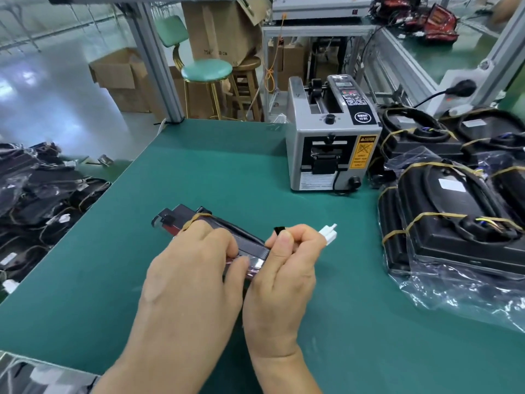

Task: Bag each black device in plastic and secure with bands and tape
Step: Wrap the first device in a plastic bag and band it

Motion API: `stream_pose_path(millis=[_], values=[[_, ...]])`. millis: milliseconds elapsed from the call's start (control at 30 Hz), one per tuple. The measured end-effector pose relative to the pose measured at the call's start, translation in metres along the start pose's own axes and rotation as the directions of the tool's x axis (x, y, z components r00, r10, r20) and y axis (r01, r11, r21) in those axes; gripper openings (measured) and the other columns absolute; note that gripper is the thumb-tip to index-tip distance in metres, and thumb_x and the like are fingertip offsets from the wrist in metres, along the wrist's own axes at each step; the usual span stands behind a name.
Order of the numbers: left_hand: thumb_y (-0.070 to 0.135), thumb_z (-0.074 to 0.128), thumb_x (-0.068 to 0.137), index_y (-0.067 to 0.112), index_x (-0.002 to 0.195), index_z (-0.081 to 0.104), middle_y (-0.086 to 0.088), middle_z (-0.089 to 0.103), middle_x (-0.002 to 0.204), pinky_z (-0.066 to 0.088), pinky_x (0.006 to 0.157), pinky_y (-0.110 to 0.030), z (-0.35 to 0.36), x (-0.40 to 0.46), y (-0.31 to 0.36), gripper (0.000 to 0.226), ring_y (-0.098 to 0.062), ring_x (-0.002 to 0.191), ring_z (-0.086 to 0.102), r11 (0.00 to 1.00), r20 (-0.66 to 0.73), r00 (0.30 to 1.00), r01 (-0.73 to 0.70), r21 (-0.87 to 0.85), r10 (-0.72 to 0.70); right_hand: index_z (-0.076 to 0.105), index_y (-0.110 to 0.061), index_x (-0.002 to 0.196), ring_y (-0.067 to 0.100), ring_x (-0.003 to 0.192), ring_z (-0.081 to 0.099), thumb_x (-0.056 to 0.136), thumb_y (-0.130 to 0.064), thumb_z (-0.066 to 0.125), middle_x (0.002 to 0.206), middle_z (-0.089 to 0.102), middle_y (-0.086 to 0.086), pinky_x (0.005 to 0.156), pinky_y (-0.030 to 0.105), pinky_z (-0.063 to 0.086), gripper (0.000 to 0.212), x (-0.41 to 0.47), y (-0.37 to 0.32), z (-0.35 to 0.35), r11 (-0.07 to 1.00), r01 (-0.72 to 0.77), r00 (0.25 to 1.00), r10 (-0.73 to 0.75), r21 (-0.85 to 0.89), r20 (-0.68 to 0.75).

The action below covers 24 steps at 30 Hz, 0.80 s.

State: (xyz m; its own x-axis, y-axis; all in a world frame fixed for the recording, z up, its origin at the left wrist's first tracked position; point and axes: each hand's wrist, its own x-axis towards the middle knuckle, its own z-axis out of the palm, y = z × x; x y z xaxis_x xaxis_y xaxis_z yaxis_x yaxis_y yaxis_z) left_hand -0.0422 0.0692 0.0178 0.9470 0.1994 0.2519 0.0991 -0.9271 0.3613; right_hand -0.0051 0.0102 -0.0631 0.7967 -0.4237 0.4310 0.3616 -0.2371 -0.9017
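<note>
Both hands grip one banded black device (227, 231) over the green table (199, 172): left hand (190, 268) curled around its middle, right hand (287, 263) pinching its end beside a white plug (329, 234).

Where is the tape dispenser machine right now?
The grey tape dispenser stands on the green mat, upper right of centre, beyond both hands and just left of the banded black devices.

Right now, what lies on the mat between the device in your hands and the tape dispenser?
Nothing: the head view shows only bare green mat between the held device and the tape dispenser.
</note>
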Motion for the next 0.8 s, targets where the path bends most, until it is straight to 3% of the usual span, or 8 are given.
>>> stream_pose_path(millis=[133, 267, 333, 433, 500, 600, 667, 800], values=[[0.031, 0.056, 0.092, 0.026, 0.078, 0.056, 0.01, 0.053, 0.084, 0.028, 0.061, -0.023, -0.003, 0.012, 0.003, 0.015, -0.01, 0.08, 0.05, 0.997, 0.046, 0.997, 0.067, 0.049, -0.069, 0.033, -0.037, 0.09, 0.029, 0.07, 0.052, 0.099, -0.034, 0.027, 0.078, 0.054, -0.002, 0.064, 0.049, 0.044, 0.011, -0.001, 0.0, 0.001, 1.0, -0.002, 1.0, 0.002, -0.013, 0.015], [0.032, 0.037, 0.1, 0.027, 0.089, 0.044, 0.011, 0.047, 0.097, 0.033, 0.075, -0.02, -0.002, 0.01, 0.014, 0.014, -0.008, 0.095, 0.045, 0.984, 0.157, 0.984, -0.11, 0.137, 0.088, 0.032, -0.036, 0.088, 0.029, 0.072, 0.052, 0.097, -0.037, 0.026, 0.079, 0.054, -0.002, 0.066, 0.048, 0.044, 0.011, 0.004, -0.001, -0.001, 0.999, -0.034, 0.999, 0.034, -0.014, 0.026], [0.026, 0.046, 0.098, 0.023, 0.082, 0.047, 0.01, 0.048, 0.087, 0.035, 0.076, -0.02, -0.006, 0.006, 0.009, 0.016, -0.007, 0.088, 0.044, 0.981, 0.181, 0.966, -0.174, -0.081, 0.187, 0.032, -0.034, 0.086, 0.026, 0.074, 0.052, 0.094, -0.039, 0.025, 0.079, 0.054, -0.001, 0.068, 0.045, 0.044, 0.012, 0.009, 0.002, -0.001, 0.997, -0.082, 0.997, 0.082, 0.006, 0.015], [0.026, 0.057, 0.091, 0.025, 0.074, 0.055, 0.009, 0.056, 0.074, 0.038, 0.068, -0.017, -0.011, 0.003, -0.012, 0.017, -0.01, 0.078, 0.051, 0.935, 0.18, 0.971, -0.088, -0.343, 0.158, 0.032, -0.033, 0.085, 0.024, 0.074, 0.052, 0.094, -0.039, 0.024, 0.077, 0.054, -0.002, 0.069, 0.04, 0.042, 0.013, 0.013, 0.001, 0.0, 0.997, -0.081, 0.996, 0.081, -0.006, 0.021], [0.026, 0.066, 0.084, 0.026, 0.077, 0.054, 0.011, 0.058, 0.068, 0.041, 0.061, -0.018, -0.009, -0.001, -0.017, 0.014, -0.011, 0.071, 0.056, 0.971, 0.073, 0.991, -0.093, -0.222, 0.111, 0.031, -0.034, 0.085, 0.026, 0.074, 0.052, 0.094, -0.039, 0.024, 0.077, 0.055, 0.0, 0.068, 0.039, 0.042, 0.013, 0.013, 0.0, 0.002, 0.997, -0.072, 0.997, 0.073, -0.021, 0.034], [0.013, 0.078, 0.072, 0.026, 0.086, 0.051, 0.012, 0.058, 0.066, 0.042, 0.056, -0.027, 0.0, -0.001, -0.01, 0.033, -0.015, 0.065, 0.058, 0.99, 0.01, 0.994, -0.105, -0.089, 0.106, 0.031, -0.034, 0.084, 0.026, 0.074, 0.053, 0.093, -0.04, 0.024, 0.078, 0.056, 0.001, 0.067, 0.039, 0.042, 0.013, 0.013, 0.001, 0.005, 0.996, -0.083, 0.996, 0.084, -0.031, 0.02], [0.012, 0.076, 0.075, 0.028, 0.09, 0.049, 0.011, 0.056, 0.064, 0.043, 0.065, -0.028, 0.005, 0.006, -0.007, 0.035, -0.008, 0.065, 0.053, 0.984, 0.012, 0.998, -0.06, -0.166, 0.063, 0.032, -0.033, 0.085, 0.026, 0.074, 0.053, 0.093, -0.04, 0.023, 0.078, 0.056, 0.001, 0.066, 0.039, 0.042, 0.013, 0.014, 0.001, 0.006, 0.996, -0.089, 0.996, 0.089, -0.025, 0.014], [-0.002, 0.069, 0.077, 0.023, 0.085, 0.057, 0.009, 0.059, 0.062, 0.038, 0.062, -0.01, 0.01, 0.018, -0.011, 0.029, -0.005, 0.062, 0.051, 0.908, -0.002, 0.998, -0.064, -0.414, 0.07, 0.037, -0.022, 0.089, 0.023, 0.073, 0.051, 0.095, -0.037, 0.026, 0.079, 0.054, -0.001, 0.066, 0.037, 0.041, 0.019, 0.016, 0.001, 0.009, 0.996, -0.084, 0.996, 0.084, -0.026, -0.007]])
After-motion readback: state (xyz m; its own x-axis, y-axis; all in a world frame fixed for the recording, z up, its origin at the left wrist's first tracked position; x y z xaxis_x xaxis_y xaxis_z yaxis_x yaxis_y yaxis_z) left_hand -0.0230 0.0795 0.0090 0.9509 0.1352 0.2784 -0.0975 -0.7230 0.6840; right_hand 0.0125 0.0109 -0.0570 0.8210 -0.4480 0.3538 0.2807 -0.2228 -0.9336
